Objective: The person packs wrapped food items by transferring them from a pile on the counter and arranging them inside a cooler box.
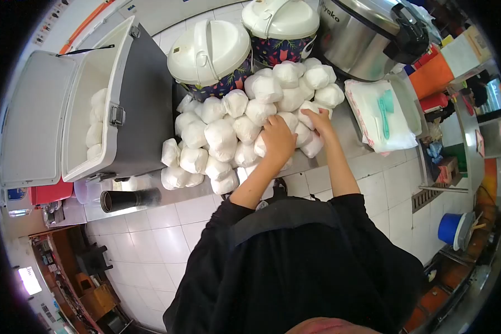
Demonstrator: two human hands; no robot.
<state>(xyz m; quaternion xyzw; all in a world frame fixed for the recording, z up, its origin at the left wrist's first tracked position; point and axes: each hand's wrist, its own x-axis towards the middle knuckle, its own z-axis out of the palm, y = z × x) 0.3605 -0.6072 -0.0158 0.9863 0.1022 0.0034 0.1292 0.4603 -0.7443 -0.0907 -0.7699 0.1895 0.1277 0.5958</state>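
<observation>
White round bundles (pixel 221 135), apparently wrapped in thin paper or plastic, are heaped on a metal counter. My right hand (pixel 320 121) grips one white wrapped bundle (pixel 310 113) at the heap's right side, with thumb and fingers around it. Beside it, my left hand (pixel 279 137) reaches into the middle of the heap. Its fingers curl down over a bundle, and the hand hides most of what it touches. Whatever is inside the wrappings does not show.
An open grey cooler box (pixel 145 94) on the left holds more white bundles. Behind the heap are two white-lidded patterned tubs (pixel 209 53) and a steel cooker (pixel 353 36). A stack of white sheets (pixel 373 131) with a turquoise tool (pixel 384 119) lies right; a dark cylinder (pixel 122 201) lies front left.
</observation>
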